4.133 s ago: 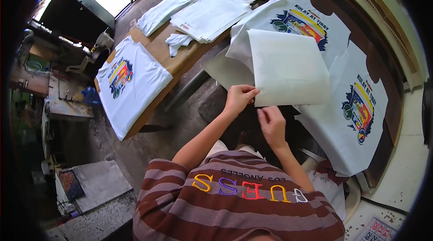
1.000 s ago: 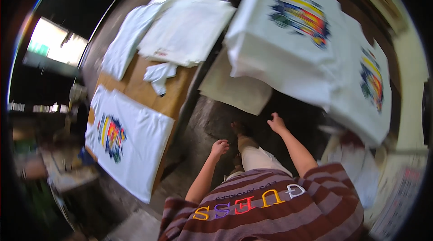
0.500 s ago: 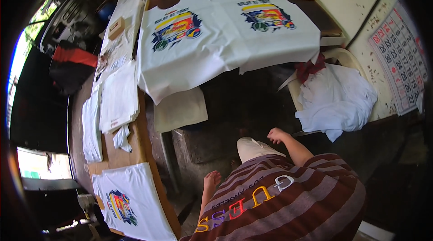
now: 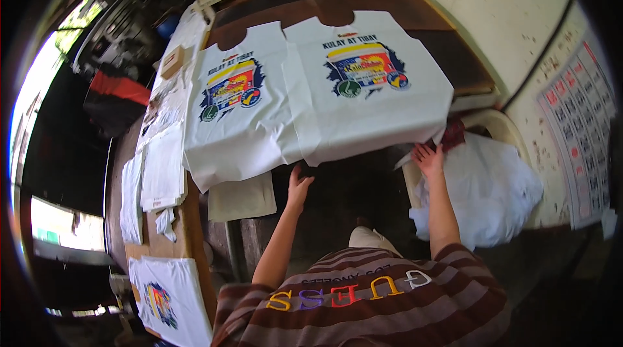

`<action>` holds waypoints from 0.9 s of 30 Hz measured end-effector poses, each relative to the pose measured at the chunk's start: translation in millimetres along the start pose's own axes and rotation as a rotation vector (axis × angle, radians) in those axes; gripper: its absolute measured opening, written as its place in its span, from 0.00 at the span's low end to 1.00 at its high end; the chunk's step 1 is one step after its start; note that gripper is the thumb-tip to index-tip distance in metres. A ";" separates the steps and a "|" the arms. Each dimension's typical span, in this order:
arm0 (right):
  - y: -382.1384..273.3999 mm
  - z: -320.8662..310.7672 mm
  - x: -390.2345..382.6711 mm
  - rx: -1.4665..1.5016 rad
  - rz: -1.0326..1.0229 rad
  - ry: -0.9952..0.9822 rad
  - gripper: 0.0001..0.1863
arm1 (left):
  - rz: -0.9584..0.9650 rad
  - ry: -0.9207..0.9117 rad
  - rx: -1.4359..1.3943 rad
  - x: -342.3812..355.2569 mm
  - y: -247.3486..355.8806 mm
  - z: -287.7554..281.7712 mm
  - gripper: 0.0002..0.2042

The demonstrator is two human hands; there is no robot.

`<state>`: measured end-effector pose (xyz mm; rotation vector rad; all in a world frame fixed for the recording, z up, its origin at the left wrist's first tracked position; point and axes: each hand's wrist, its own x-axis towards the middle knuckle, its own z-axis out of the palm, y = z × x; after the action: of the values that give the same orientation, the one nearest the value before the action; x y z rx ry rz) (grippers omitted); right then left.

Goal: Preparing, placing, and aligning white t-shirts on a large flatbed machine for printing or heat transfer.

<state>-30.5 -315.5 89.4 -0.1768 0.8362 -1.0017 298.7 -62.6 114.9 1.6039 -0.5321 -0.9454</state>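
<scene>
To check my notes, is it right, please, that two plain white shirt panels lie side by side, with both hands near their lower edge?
The white shirt panels are not plain: the head view shows a multicoloured print on each. They lie side by side, with left hand and right hand near their lower edge.

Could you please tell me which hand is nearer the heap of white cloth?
Right: the right hand is by the upper-left edge of the heap; the left hand is farther left.

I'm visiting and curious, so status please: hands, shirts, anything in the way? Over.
Left hand open at front hem, right hand open by right corner, contact unclear. Printed white shirts side by side, hems hanging. White cloth heap close on right.
</scene>
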 end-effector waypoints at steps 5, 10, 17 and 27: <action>-56.8 -18.6 56.8 0.210 -0.059 -0.006 0.28 | -0.043 0.124 -0.134 23.7 6.2 47.1 0.16; -119.3 -88.9 61.0 -0.045 -0.066 0.089 0.19 | -0.009 0.222 -0.083 -16.6 31.3 53.7 0.13; -221.2 52.3 44.5 -0.974 -0.250 0.019 0.04 | -0.006 0.062 0.801 60.3 137.6 -2.1 0.16; -113.8 358.7 -110.0 -0.885 -0.894 -0.487 0.12 | 0.935 0.267 -0.199 113.7 413.1 -206.0 0.11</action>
<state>111.8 -373.6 450.1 -1.5964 0.6874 -1.2525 590.6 -133.0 483.5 1.0750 -0.8536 -0.0729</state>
